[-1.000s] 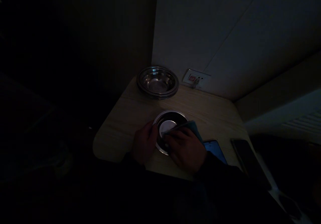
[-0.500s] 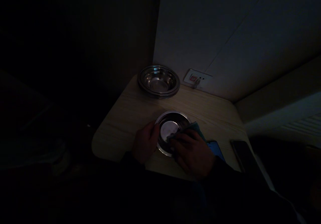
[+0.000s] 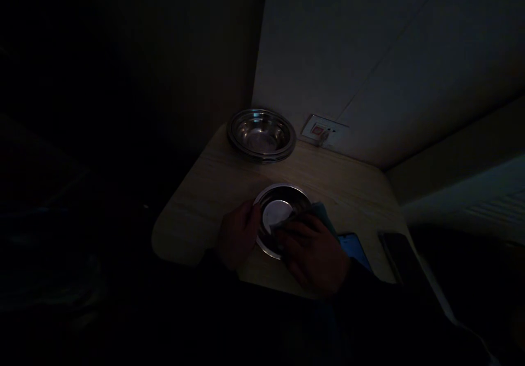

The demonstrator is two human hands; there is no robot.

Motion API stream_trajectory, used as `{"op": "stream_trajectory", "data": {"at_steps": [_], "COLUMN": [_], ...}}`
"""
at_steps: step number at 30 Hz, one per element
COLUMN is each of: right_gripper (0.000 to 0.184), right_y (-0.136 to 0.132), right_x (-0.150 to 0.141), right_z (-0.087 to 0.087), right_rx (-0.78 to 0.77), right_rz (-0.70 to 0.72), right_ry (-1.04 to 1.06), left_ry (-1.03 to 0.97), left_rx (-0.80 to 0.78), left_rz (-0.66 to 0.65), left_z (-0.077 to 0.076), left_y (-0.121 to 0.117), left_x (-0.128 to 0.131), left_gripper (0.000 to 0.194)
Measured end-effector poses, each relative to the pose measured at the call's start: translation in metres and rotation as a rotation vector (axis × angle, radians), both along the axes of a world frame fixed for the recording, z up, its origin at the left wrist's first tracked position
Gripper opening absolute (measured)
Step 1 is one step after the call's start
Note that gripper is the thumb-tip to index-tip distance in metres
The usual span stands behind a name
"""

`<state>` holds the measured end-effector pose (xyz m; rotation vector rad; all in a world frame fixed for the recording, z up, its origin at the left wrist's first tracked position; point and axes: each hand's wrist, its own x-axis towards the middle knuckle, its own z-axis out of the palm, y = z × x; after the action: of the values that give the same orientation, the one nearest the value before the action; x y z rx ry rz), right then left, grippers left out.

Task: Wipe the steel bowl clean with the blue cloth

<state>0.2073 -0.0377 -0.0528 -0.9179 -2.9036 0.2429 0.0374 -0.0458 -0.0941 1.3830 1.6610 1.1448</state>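
Observation:
A round, shiny metal bowl (image 3: 277, 211) rests on the pale wooden table (image 3: 192, 213) in front of me. My left hand (image 3: 238, 232) grips its left rim, with the thumb near the edge. In my right hand (image 3: 314, 251) is a bluish-green cloth (image 3: 320, 213), pressed against the inside of the bowl on its right side. The right fingers reach down into the bowl and cover part of its floor. Dim light hides the fingertips and much of the cloth.
A stack of wider metal bowls (image 3: 262, 136) stands at the table's back left corner. On the wall behind is a socket plate (image 3: 324, 129) with a red switch. A phone with a lit blue screen (image 3: 353, 250) lies beside my right hand, and a dark phone-like slab (image 3: 400, 254) farther right.
My right hand and the cloth have shifted slightly inside the bowl. My left hand keeps its hold on the rim. The whole view has moved a little.

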Motion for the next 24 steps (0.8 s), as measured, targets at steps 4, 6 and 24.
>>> {"op": "stream_trajectory", "data": {"at_steps": [4,6,24], "right_gripper": [0.032,0.032,0.032], "right_y": [0.0007,0.0013,0.0022], "right_x": [-0.0012,-0.0017,-0.0027], "right_z": [-0.0013,-0.0010,0.0033], "right_rx": [0.017,0.023,0.008], "right_rz": [0.008,0.018,0.027], "right_ry": [0.018,0.016,-0.034], "left_ry": [0.002,0.014,0.010], "left_rx": [-0.005,-0.023,-0.012], "left_rz": [-0.008,0.008,0.000], "left_z": [0.0005,0.0007,0.0018], "left_y": [0.0001,0.0003,-0.0016], "left_x": [0.0006,0.0007,0.0002], "left_gripper": [0.032,0.031,0.033]}}
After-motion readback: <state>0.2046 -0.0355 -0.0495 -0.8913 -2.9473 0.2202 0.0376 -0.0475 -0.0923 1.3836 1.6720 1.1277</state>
